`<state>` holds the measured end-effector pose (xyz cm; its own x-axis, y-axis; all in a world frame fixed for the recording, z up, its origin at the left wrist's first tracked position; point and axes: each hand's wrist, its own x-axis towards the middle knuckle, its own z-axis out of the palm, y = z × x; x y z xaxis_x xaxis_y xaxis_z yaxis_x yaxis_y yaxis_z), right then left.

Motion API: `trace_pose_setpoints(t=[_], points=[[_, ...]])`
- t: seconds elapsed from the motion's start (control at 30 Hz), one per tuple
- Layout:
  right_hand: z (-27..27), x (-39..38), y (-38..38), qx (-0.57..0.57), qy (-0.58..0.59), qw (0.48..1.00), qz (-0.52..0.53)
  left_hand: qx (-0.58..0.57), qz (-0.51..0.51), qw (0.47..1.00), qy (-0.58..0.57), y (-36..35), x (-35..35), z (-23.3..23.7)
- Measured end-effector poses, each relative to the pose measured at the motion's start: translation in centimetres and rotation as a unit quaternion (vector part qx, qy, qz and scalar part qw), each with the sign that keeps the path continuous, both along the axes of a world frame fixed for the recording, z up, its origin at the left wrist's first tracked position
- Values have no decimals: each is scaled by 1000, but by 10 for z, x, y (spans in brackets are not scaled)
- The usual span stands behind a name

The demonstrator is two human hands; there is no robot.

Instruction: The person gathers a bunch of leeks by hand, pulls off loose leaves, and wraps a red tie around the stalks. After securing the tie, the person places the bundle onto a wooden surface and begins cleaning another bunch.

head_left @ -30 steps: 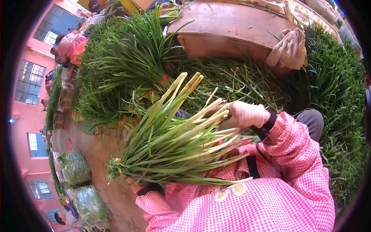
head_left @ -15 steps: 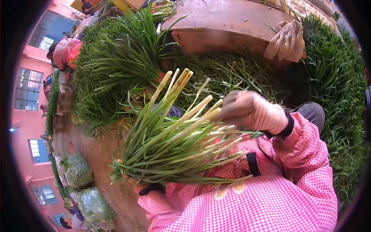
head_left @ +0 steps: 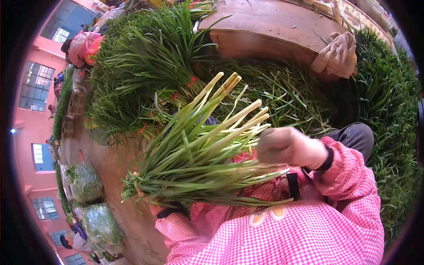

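A loose bunch of green garlic (head_left: 198,150), with long leaves and pale stalk ends, lies across my front. My left hand (head_left: 140,192) holds it from below near the leafy end, and the leaves hide most of its fingers. By the pale ends on the other side is my right hand (head_left: 280,148), in a dusty glove and blurred by motion. Its fingers are curled closed; what they grip, if anything, cannot be made out. A few stalks at the top have brownish ends.
Beyond the bunch, loose leaves (head_left: 287,95) cover the ground before a wooden board (head_left: 265,22). A cloth (head_left: 336,55) hangs over its corner. Red-tied bundles (head_left: 163,66) pile up at left; more greens (head_left: 388,110) stand at right. Wrapped bales (head_left: 104,225) and people are farther left.
My right hand has moved down and slightly right, away from the upper stalk ends toward the lower ones. My left hand keeps its hold, and the view has shifted slightly.
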<state>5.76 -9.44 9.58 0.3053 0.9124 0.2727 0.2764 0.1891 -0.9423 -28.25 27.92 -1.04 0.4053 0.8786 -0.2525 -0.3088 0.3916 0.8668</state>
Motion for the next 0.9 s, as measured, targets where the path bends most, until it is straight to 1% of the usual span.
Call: trace_pose_setpoints(t=[0.03, 0.07, 0.13, 0.17, 0.2, 0.23, 0.27, 0.3, 0.33, 0.37, 0.4, 0.43, 0.47, 0.5, 0.57, 0.6, 0.7, 0.73, 0.77, 0.8, 0.83, 0.87, 0.9], points=[[9, 5, -15, -60, 71, 996, -1, 3, -2, 1000, -4, 0, 1, -2], [15, 18, -34, 18, -28, 998, 60, 3, -2, 1000, -6, 0, 0, -4], [18, 33, -55, 133, -50, 989, -43, 5, -3, 1000, -11, 2, 3, -7], [15, 41, -68, 38, 26, 989, -142, 8, -3, 1000, -13, 3, 5, -8], [12, 50, -81, -49, 119, 964, -231, 9, -5, 1000, -16, 5, 6, -8], [16, 62, -83, -140, 132, 934, -301, 11, -8, 1000, -18, 6, 8, -8], [10, 66, -78, -136, -141, 930, -310, 11, -10, 1000, -21, 7, 10, -7], [5, 67, -67, -123, -402, 858, -296, 11, -13, 1000, -24, 7, 11, -8], [19, 52, -48, -103, -383, 879, -264, 13, -17, 1000, -23, 7, 11, -7], [29, 36, -28, -80, -330, 918, -206, 14, -20, 999, -23, 6, 11, -6], [32, 26, -8, -61, -414, 894, -160, 15, -21, 999, -24, 6, 11, -5], [16, 11, 12, -103, -487, 859, -123, 17, -24, 999, -25, 5, 12, -4], [22, -5, 23, -100, -518, 839, -133, 21, -26, 999, -26, 4, 13, -2], [10, -8, 31, -44, -549, 828, -104, 22, -27, 999, -27, 4, 12, -1], [-2, -23, 38, -73, -542, 835, -62, 27, -25, 999, -31, 3, 10, 2], [-4, -25, 37, -28, -543, 832, -109, 28, -24, 999, -29, 3, 7, 2], [8, -16, 22, -60, -424, 896, -118, 29, -22, 999, -30, 1, 5, 1], [12, -11, 12, -86, -262, 948, -160, 30, -25, 999, -30, 1, 5, 0], [16, -7, 2, -80, -87, 970, -215, 32, -24, 999, -31, 1, 5, -3], [10, 10, -11, -11, -111, 964, -243, 34, -24, 999, -31, 2, 3, -4], [-2, 18, -34, 20, 161, 931, -328, 39, -24, 999, -27, 2, 2, -7], [19, 29, -45, -5, 61, 922, -382, 43, -27, 998, -24, 3, -1, -10], [20, 49, -75, 23, 187, 910, -369, 52, -31, 998, -19, 5, -3, -14]])
